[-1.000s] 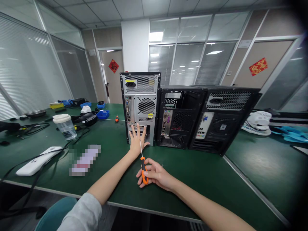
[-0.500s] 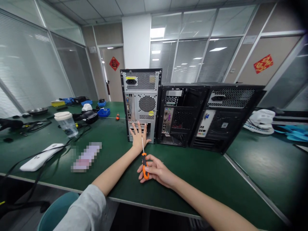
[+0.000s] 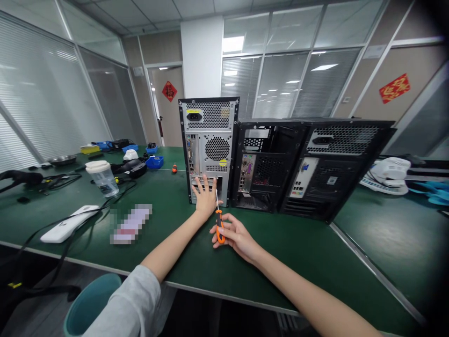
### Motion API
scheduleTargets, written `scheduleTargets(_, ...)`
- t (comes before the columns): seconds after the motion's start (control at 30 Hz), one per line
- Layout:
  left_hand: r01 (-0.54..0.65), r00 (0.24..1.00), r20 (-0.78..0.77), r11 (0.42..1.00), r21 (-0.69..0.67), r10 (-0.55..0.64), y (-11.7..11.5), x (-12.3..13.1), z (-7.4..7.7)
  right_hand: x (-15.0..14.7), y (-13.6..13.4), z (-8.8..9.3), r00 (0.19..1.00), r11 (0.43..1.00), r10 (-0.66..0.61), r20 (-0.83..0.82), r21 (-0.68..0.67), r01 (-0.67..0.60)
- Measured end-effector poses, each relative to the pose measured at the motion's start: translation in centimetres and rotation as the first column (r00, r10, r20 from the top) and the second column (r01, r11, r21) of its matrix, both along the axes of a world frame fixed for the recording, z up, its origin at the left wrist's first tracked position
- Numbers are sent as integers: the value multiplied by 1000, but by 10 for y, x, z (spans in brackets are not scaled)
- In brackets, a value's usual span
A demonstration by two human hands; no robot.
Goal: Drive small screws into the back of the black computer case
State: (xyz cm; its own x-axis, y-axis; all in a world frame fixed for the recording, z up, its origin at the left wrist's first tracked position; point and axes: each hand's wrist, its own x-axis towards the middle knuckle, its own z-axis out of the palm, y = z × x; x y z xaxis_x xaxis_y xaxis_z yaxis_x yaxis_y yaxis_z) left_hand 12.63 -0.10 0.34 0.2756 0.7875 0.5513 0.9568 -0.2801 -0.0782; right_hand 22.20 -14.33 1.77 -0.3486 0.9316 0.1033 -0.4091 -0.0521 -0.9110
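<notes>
Spread fingers of my left hand (image 3: 205, 197) lie over the expansion-slot covers low on the back of a silver computer case (image 3: 210, 133). My right hand (image 3: 236, 236) has its thumb and fingers around the orange-and-black handle of a screwdriver (image 3: 220, 228). The shaft points up and away, its tip close to the dark slot opening beside my left fingers. Whether the tip touches the case, I cannot tell. Standing directly to the right are a black computer case (image 3: 267, 168) and another black case (image 3: 331, 173).
On the green table (image 3: 175, 262) at left are a clear cup (image 3: 105, 180), a white handheld device (image 3: 70, 223), a pixelated flat object (image 3: 132, 224) and cables. Blue bins (image 3: 155, 162) and a small orange-handled tool (image 3: 174, 168) lie further back. A teal bucket (image 3: 91, 299) is below.
My right hand has moved the screwdriver forward, bringing its tip nearer the slot opening. My left hand stays spread on the silver case. The whole view has shifted slightly.
</notes>
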Motion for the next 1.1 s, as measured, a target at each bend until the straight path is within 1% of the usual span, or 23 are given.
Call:
scheduleTargets(0.2, -20, 1000, -7, 994, 108, 21, 5, 0, -7, -1, -1, 0, 1000, 1000, 10, 10, 13, -10)
scheduleTargets(0.4, -23, 1000, 3, 989, 143, 23, 9, 2, -10, -2, -3, -2, 1000, 1000, 19, 20, 12, -20)
scheduleTargets(0.67, -31, 1000, 8, 992, 120, 31, 19, 8, -8, -1, -4, -2, 1000, 1000, 9, 4, 14, -9)
scheduleTargets(0.8, -20, 999, 27, 993, 118, 17, 27, 11, -9, 1, -3, -2, 1000, 1000, 14, -3, 24, -14)
scheduleTargets(0.93, -18, 999, 40, 992, 123, 13, 34, 14, -9, 2, -1, -5, 1000, 1000, 9, -8, 25, -8)
scheduleTargets(1.1, -36, 999, 35, 995, 97, 33, 42, 18, -8, 3, 0, -10, 1000, 1000, 13, -10, 12, -13)
